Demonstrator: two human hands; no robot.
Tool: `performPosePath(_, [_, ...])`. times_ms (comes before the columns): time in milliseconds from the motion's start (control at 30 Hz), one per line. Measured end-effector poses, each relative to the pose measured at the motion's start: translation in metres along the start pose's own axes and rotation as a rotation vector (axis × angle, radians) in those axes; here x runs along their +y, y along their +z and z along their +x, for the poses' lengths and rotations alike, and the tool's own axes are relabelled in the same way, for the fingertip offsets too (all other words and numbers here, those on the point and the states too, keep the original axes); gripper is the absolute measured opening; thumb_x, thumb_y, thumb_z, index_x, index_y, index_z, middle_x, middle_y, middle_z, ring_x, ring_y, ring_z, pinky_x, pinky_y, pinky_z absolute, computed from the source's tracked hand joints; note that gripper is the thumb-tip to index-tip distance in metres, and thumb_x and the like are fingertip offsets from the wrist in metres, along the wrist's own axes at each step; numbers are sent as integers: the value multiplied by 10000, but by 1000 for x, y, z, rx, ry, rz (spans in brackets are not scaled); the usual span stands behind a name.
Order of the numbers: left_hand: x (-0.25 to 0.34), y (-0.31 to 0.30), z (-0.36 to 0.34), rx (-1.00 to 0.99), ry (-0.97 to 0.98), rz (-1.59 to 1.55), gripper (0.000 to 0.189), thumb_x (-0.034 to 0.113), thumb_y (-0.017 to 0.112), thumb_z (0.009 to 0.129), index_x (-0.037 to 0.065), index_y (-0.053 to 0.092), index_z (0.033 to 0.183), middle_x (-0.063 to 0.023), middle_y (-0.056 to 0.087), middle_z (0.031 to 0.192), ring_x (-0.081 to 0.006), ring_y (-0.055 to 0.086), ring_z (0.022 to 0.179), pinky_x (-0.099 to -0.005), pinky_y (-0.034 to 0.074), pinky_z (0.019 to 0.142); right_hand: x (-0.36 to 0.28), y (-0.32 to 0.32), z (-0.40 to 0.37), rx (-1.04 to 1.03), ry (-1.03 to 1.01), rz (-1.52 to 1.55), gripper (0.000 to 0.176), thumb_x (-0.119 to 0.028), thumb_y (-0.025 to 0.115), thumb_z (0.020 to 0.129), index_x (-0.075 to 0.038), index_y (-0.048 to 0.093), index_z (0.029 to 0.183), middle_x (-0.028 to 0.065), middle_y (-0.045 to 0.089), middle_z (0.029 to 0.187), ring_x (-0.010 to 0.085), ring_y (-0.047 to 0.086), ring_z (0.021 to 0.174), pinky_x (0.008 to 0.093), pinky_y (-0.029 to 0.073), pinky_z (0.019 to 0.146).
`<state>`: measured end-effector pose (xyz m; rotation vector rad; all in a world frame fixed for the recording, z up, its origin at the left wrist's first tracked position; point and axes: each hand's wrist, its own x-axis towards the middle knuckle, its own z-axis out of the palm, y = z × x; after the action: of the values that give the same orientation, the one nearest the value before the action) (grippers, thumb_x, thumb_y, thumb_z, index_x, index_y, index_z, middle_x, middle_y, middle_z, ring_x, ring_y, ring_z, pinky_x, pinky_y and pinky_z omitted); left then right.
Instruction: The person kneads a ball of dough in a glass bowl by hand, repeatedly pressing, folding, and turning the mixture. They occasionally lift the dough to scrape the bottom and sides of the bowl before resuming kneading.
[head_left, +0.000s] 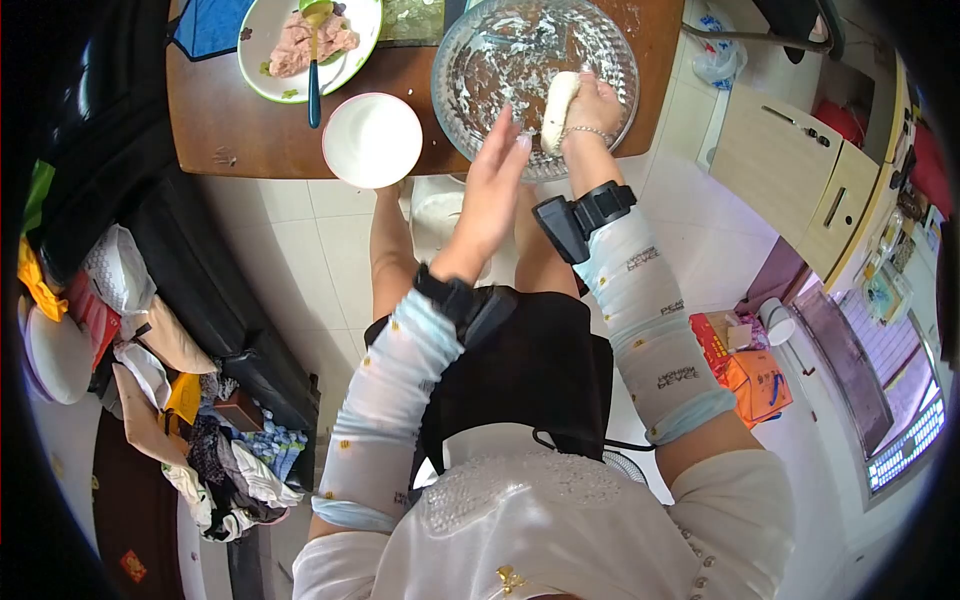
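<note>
Right hand (pixel 597 103) grips one dough lump (pixel 555 108) in one glass bowl (pixel 480 60); left hand (pixel 492 190) flat, empty.

A brown wooden desk (pixel 250 130) runs along the far edge, with a pale tiled floor below it. On its right end sits a wide glass bowl (pixel 480 70), its inside smeared white. Just left of it, at the near edge, stands a small white bowl (pixel 372 140). Behind that is a green-rimmed plate (pixel 255 60), and a blue cloth (pixel 210 25) lies at the left corner.
</note>
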<state>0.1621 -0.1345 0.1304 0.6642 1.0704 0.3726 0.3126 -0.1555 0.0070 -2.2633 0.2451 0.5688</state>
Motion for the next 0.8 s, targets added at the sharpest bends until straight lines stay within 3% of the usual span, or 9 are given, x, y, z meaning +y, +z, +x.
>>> performPosePath(167, [-1, 3, 51, -153, -12, 194, 430, 174, 558, 894, -28, 468, 1262, -100, 602, 1091, -116, 552, 944, -258, 440, 835, -10, -4, -27, 38, -167, -89, 334, -398, 658, 776, -82, 638, 880, 108, 610, 943, 286, 499, 998, 488, 340, 880])
performPosePath(233, [5, -2, 58, -193, -89, 128, 377, 168, 571, 883, -31, 528, 1200, -83, 620, 1041, -107, 567, 889, -242, 459, 776, -17, -10, -28, -124, -10, 374, 367, -390, 650, 790, -69, 598, 959, 101, 594, 977, 278, 478, 1029, 495, 330, 884])
performPosePath(267, [-2, -11, 66, -170, -147, 164, 378, 207, 563, 893, 37, 524, 1229, -35, 607, 1047, -90, 552, 890, -236, 446, 747, -20, -13, -28, -215, 66, 674, 426, -385, 600, 833, -59, 530, 1098, 96, 588, 1028, 254, 499, 1009, 430, 353, 883])
performPosePath(367, [1, -17, 73, 27, -159, 124, 410, 153, 497, 909, -74, 454, 1247, -111, 589, 1115, -140, 545, 994, -257, 420, 867, -51, -50, -31, -500, 192, 759, 444, -356, 522, 893, -9, 442, 1158, 115, 589, 1054, 180, 553, 838, 328, 422, 789])
performPosePath(400, [3, -14, 80, 54, -173, 197, 426, 160, 485, 906, -89, 444, 1249, -146, 564, 1156, -172, 529, 1045, -261, 394, 906, -55, -57, -31, -526, 131, 705, 438, -347, 486, 904, -12, 453, 1185, 103, 584, 1093, 181, 527, 939, 330, 356, 881])
performPosePath(567, [-2, -8, 118, 183, -15, 285, 511, 239, 544, 869, -82, 437, 1252, -211, 530, 1190, -216, 532, 1060, -284, 391, 919, -41, -86, 4, -351, -303, 443, 247, -223, 508, 892, -38, 589, 1035, 78, 577, 1114, 212, 455, 1101, 366, 325, 927])
performPosePath(633, [1, -6, 131, 119, -159, 609, 528, 313, 590, 822, -52, 491, 1190, -219, 543, 1143, -232, 545, 1022, -301, 407, 899, -36, -89, 13, 107, -938, -351, 273, -206, 571, 845, -33, 572, 1057, 117, 570, 1081, 257, 465, 1092, 373, 377, 899])
performPosePath(700, [-5, 11, 129, 286, -86, 889, 497, 361, 623, 777, -5, 544, 1104, -201, 585, 1021, -244, 572, 928, -314, 433, 839, -28, -78, 23, 60, -880, -307, 388, -212, 611, 806, -41, 528, 1144, 154, 555, 1056, 312, 445, 1111, 393, 385, 913])
performPosePath(800, [-2, 23, 133, 388, -74, 635, 464, 380, 650, 757, 26, 570, 1046, -160, 629, 890, -235, 596, 822, -314, 445, 761, -20, -65, 30, -261, -671, -148, 565, -239, 621, 801, -41, 409, 1286, 190, 533, 1156, 356, 466, 1123, 405, 359, 956])
